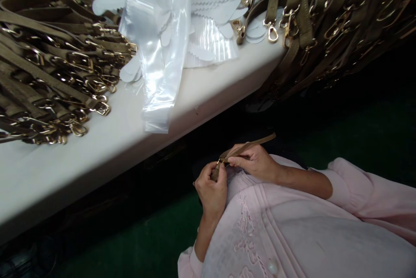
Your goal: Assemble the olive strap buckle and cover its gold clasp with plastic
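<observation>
Low in front of my body, both hands work on one narrow olive-brown strap (260, 141). My left hand (211, 189) is closed, pinching the strap's thicker end beside a small gold metal fitting (219, 162). Close by on the right, my right hand (255, 163) grips the strap between thumb and fingers near that fitting. A free tail of the strap sticks out past the right hand, up and to the right. The fingers partly hide the fitting, so its exact shape cannot be made out.
A white-covered table (208, 91) runs diagonally ahead. On it lie a heap of brown straps with gold buckles (65, 70), clear plastic bags (162, 78) and white cut-out pieces (214, 0). More straps with gold clasps (302, 13) hang over the right edge. The floor (146, 243) is green.
</observation>
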The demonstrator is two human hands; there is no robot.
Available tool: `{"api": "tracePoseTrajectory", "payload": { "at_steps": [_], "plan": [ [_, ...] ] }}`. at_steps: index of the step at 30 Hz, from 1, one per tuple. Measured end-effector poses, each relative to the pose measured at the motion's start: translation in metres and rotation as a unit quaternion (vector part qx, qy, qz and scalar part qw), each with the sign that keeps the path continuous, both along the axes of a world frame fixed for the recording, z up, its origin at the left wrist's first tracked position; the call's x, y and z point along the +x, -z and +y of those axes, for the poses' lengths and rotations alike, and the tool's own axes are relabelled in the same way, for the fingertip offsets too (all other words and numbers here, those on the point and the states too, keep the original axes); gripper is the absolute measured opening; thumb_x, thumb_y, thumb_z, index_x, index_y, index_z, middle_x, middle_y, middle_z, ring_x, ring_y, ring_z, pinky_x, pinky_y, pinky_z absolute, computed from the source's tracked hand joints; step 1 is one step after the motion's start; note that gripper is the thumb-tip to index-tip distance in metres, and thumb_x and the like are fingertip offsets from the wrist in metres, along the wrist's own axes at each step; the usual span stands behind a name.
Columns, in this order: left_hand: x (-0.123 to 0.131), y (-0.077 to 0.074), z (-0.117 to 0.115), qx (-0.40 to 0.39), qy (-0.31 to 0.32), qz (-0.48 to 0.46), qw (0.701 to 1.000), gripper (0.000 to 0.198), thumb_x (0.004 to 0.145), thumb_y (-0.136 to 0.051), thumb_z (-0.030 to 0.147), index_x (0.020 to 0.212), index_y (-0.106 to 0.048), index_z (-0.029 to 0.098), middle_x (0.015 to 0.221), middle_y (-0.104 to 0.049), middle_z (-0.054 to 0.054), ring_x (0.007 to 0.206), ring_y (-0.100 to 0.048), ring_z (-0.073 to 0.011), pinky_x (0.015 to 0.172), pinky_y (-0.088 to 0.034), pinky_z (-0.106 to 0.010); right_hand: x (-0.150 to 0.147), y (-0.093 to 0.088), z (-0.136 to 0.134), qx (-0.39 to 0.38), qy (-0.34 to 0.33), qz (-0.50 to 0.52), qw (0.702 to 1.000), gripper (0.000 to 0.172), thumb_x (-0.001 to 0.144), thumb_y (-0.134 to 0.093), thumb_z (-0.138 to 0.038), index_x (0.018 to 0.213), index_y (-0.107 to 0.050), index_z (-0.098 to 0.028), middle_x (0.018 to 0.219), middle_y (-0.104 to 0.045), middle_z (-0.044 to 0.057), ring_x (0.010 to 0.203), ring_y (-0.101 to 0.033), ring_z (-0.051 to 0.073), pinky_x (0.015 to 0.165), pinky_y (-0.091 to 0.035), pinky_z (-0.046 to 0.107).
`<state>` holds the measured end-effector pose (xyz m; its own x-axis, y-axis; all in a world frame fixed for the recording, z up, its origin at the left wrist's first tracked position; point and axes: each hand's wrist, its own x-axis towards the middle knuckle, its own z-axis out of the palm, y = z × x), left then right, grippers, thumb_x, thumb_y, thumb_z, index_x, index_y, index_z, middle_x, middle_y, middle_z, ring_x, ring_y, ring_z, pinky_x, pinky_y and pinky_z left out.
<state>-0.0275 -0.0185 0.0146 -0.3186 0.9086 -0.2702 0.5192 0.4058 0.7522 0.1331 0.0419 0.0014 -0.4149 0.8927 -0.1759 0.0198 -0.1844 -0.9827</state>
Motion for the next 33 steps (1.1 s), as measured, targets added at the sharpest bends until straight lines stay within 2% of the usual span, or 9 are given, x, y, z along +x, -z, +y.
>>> {"api": "tracePoseTrajectory", "payload": {
  "at_steps": [6, 9, 12, 15, 18, 21, 24, 30, 33],
  "plan": [
    [0.001, -0.005, 0.002, -0.011, -0.001, -0.039, 0.999, 0.018, 0.084, -0.065, 0.035, 0.084, -0.072, 0.019, 0.075, -0.069, -0.002, 0.068, -0.061, -0.0174, 0.067, -0.046, -0.027, -0.003, -0.007, -0.009, 0.199, -0.004, -0.020, 0.980, 0.016, 0.097, -0.059, -0.021, 0.097, -0.074, -0.017, 0.089, -0.069, 0.006, 0.082, -0.065, 0.017, 0.072, -0.054, 0.030],
    [0.005, -0.005, 0.001, 0.011, -0.018, -0.044, 0.999, 0.014, 0.082, -0.067, 0.031, 0.086, -0.071, 0.018, 0.078, -0.069, -0.002, 0.070, -0.061, -0.0170, 0.069, -0.047, -0.027, -0.004, -0.013, -0.015, 0.225, -0.020, -0.035, 0.974, 0.020, 0.098, -0.053, -0.015, 0.101, -0.073, -0.017, 0.092, -0.067, 0.007, 0.083, -0.063, 0.016, 0.072, -0.053, 0.029],
    [0.007, -0.004, -0.001, 0.020, -0.067, -0.144, 0.987, 0.017, 0.082, -0.069, 0.032, 0.092, -0.071, 0.018, 0.086, -0.070, -0.004, 0.078, -0.063, -0.0174, 0.072, -0.048, -0.026, -0.004, -0.021, -0.017, 0.251, -0.020, -0.029, 0.967, 0.020, 0.098, -0.053, -0.013, 0.106, -0.071, -0.015, 0.093, -0.066, 0.009, 0.083, -0.062, 0.016, 0.071, -0.054, 0.029],
    [0.001, 0.001, -0.005, -0.015, -0.087, -0.324, 0.942, 0.020, 0.082, -0.072, 0.033, 0.097, -0.072, 0.020, 0.094, -0.070, -0.004, 0.083, -0.062, -0.0160, 0.073, -0.048, -0.024, -0.004, -0.026, -0.018, 0.310, -0.026, -0.053, 0.949, 0.018, 0.096, -0.055, -0.012, 0.107, -0.070, -0.015, 0.094, -0.067, 0.009, 0.083, -0.062, 0.017, 0.069, -0.054, 0.029],
    [-0.011, 0.008, -0.010, -0.029, -0.105, -0.477, 0.872, 0.025, 0.077, -0.079, 0.032, 0.096, -0.072, 0.019, 0.080, -0.062, -0.001, 0.069, -0.053, -0.0097, 0.063, -0.041, -0.019, 0.000, -0.028, -0.016, 0.357, -0.046, -0.062, 0.931, 0.017, 0.094, -0.058, -0.011, 0.103, -0.071, -0.017, 0.100, -0.069, 0.010, 0.088, -0.064, 0.019, 0.075, -0.056, 0.033],
    [-0.023, 0.013, -0.013, -0.022, -0.113, -0.567, 0.816, 0.025, 0.075, -0.080, 0.035, 0.087, -0.070, 0.015, 0.065, -0.048, 0.002, 0.058, -0.039, -0.0074, 0.056, -0.034, -0.019, 0.008, -0.026, -0.007, 0.335, 0.026, -0.063, 0.940, 0.020, 0.093, -0.056, -0.010, 0.105, -0.070, -0.017, 0.099, -0.069, 0.009, 0.089, -0.064, 0.020, 0.078, -0.055, 0.034],
    [-0.029, 0.015, -0.012, -0.031, -0.104, -0.609, 0.786, 0.025, 0.074, -0.079, 0.035, 0.076, -0.066, 0.014, 0.061, -0.041, 0.003, 0.055, -0.032, -0.0081, 0.054, -0.030, -0.022, 0.019, -0.021, 0.009, 0.287, 0.096, -0.128, 0.944, 0.022, 0.094, -0.053, -0.014, 0.109, -0.069, -0.018, 0.104, -0.068, 0.009, 0.097, -0.063, 0.022, 0.088, -0.051, 0.039],
    [-0.033, 0.015, -0.011, -0.042, -0.090, -0.599, 0.794, 0.023, 0.075, -0.077, 0.035, 0.074, -0.065, 0.014, 0.059, -0.040, 0.003, 0.054, -0.031, -0.0084, 0.053, -0.027, -0.023, 0.021, -0.006, 0.020, 0.046, -0.145, -0.137, 0.979, 0.028, 0.100, -0.047, -0.031, 0.110, -0.071, -0.020, 0.104, -0.072, 0.004, 0.095, -0.066, 0.020, 0.083, -0.049, 0.031],
    [-0.036, 0.016, -0.015, -0.041, -0.086, -0.582, 0.807, 0.023, 0.076, -0.076, 0.034, 0.079, -0.068, 0.013, 0.061, -0.044, 0.002, 0.054, -0.032, -0.0081, 0.054, -0.028, -0.023, 0.019, -0.002, 0.016, -0.013, -0.177, -0.134, 0.975, 0.032, 0.100, -0.044, -0.033, 0.114, -0.069, -0.019, 0.100, -0.072, 0.004, 0.091, -0.067, 0.020, 0.081, -0.049, 0.030]
  ]
}}
